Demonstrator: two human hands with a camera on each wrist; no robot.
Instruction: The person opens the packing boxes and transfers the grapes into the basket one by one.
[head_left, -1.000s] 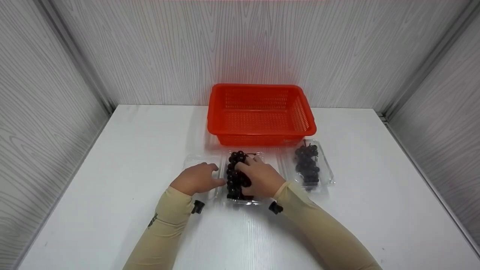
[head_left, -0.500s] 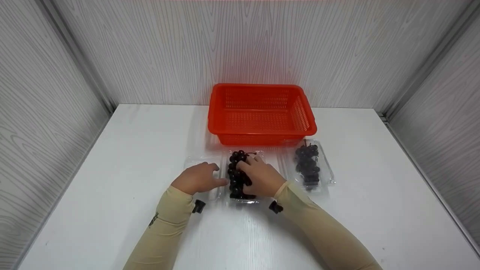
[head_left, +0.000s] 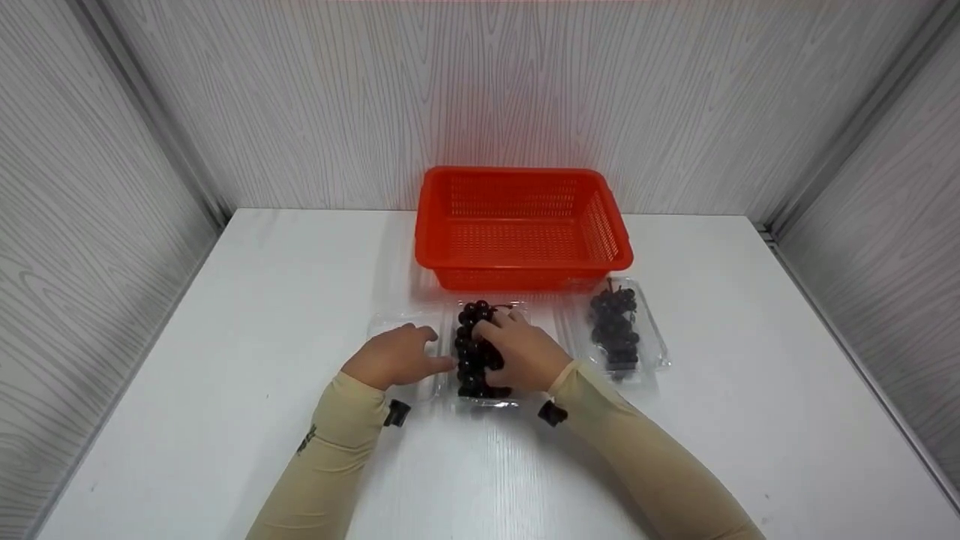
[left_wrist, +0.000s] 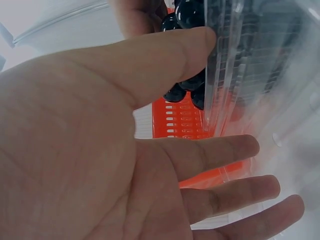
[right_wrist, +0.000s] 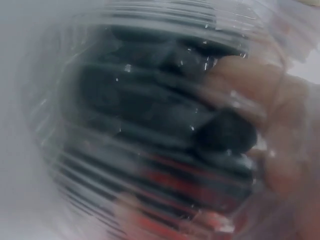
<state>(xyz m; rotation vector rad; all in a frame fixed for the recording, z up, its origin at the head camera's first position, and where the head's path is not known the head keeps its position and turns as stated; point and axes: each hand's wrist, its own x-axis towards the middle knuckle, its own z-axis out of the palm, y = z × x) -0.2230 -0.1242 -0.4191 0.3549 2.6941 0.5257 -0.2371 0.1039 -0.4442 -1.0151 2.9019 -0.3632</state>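
A bunch of dark grapes (head_left: 472, 364) lies in an opened clear plastic clamshell box (head_left: 487, 403), whose lid (head_left: 382, 321) spreads to the left. My right hand (head_left: 521, 352) reaches into the box and grips the grapes from their right side. The right wrist view shows its fingers (right_wrist: 240, 82) blurred through the clear plastic wall. Over the lid is my left hand (head_left: 397, 356), its thumb pointing at the box. In the left wrist view that hand (left_wrist: 100, 140) has its fingers extended, and the thumb tip appears to touch the plastic edge beside the grapes (left_wrist: 190, 12).
Behind the box stands a red perforated basket (head_left: 525, 281) with nothing visible in it. To the right, a second clear box (head_left: 656, 337) holds another bunch of dark grapes (head_left: 615, 326). White table (head_left: 225, 375) surrounds them, with grey panels (head_left: 337, 112) at the back and sides.
The grapes in the middle box shifted very slightly right between the first two frames, along with my left thumb. My right hand has hardly moved and still grips them.
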